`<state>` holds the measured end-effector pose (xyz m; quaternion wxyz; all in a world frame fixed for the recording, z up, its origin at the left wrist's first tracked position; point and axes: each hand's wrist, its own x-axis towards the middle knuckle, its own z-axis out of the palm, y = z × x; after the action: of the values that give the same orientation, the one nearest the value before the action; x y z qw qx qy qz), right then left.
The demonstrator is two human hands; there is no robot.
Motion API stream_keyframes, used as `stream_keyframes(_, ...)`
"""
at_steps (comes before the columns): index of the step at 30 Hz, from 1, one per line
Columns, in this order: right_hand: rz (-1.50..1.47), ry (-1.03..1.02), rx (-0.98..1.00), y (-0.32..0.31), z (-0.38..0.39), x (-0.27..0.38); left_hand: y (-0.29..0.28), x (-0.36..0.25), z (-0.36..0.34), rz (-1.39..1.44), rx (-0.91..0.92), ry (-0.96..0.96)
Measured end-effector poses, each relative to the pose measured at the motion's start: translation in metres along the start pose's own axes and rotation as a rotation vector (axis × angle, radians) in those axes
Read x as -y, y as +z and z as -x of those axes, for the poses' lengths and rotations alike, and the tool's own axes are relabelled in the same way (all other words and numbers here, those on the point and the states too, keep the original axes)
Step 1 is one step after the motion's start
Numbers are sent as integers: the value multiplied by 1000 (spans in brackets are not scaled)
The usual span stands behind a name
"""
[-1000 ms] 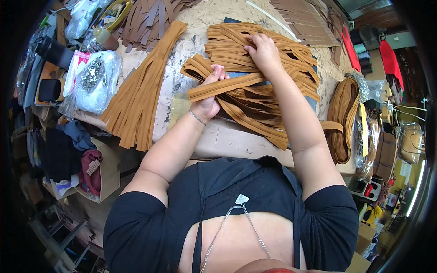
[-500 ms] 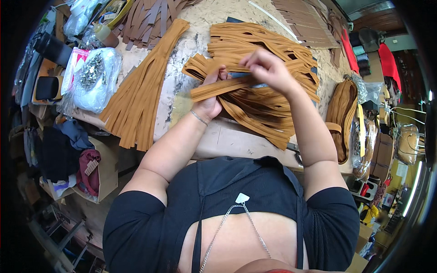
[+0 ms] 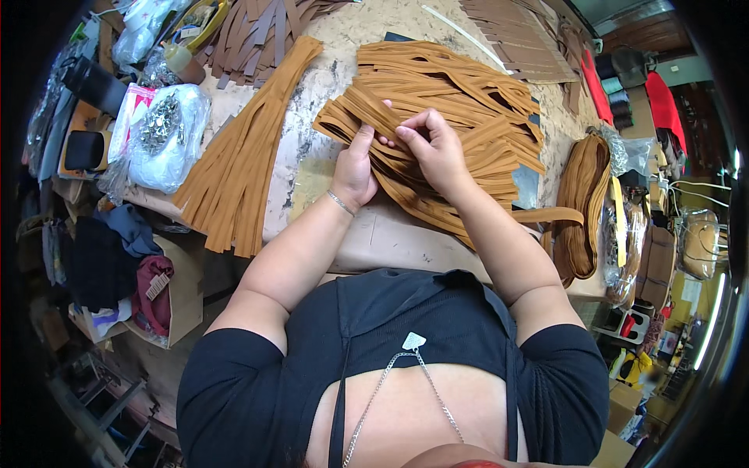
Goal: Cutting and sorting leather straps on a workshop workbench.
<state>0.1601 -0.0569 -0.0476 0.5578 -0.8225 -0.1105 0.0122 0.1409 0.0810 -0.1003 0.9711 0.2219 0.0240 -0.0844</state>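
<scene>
My left hand (image 3: 359,168) is closed round one end of a bundle of tan strips (image 3: 334,117) that look like zipper tape, thumb on top. Close beside it, my right hand (image 3: 438,152) pinches a tan zipper strip (image 3: 376,108) between thumb and fingertips, lying over the bundle. The rest of the bundle fans out beneath both hands toward the right. Beyond them lies a wide spread of similar zipper strips (image 3: 437,69) on the table. Part of my left fingers is hidden behind the strips.
Another fanned bundle of tan strips (image 3: 246,160) lies left. A coil of tan tape (image 3: 581,207) stands at the right edge, its loose end reaching toward my right forearm. Brown strips (image 3: 257,35) lie at the back. A plastic bag of metal parts (image 3: 165,132) sits far left.
My right hand has come down and left from above the spread to pinch a strip beside my left hand. The strip across my left palm now lies along the bundle.
</scene>
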Motion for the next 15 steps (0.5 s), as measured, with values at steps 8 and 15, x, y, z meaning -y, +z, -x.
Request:
stream_keyframes(8,44,108,143,-13,-13,14,-17,4,5,-11,113,-6)
stream_keyframes(15,208,-21,147,-24,-36,-12,5,0,8,-85,-115,-69)
